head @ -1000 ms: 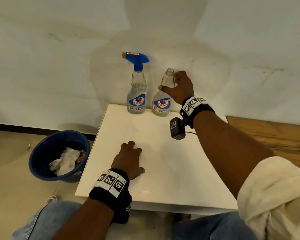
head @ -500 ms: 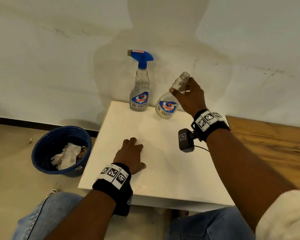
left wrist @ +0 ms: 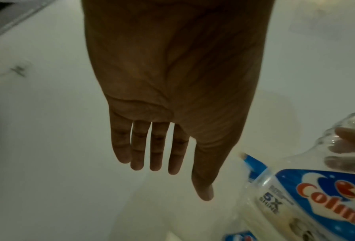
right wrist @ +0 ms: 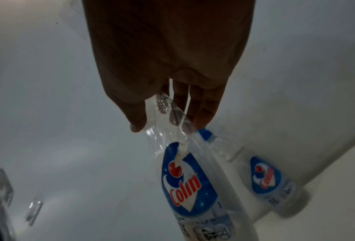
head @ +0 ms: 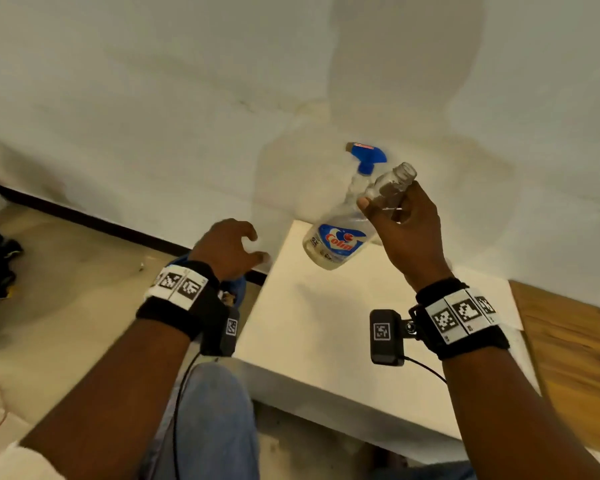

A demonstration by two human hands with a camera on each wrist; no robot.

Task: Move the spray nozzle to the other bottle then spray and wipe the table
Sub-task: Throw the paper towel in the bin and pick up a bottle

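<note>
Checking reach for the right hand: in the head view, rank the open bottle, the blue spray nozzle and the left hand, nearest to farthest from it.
From the right hand:
1. Open bottle: held in it by the neck, tilted over the table.
2. Blue spray nozzle: just behind, on the other bottle at the wall.
3. Left hand: off to the left, beyond the table edge, empty.

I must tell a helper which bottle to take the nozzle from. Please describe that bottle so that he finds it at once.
Look at the white table by the wall. At its far edge stands a clear Colin bottle, behind the one that the right hand holds up tilted. Only the standing one has a blue spray nozzle; the held bottle has an open neck.
</note>
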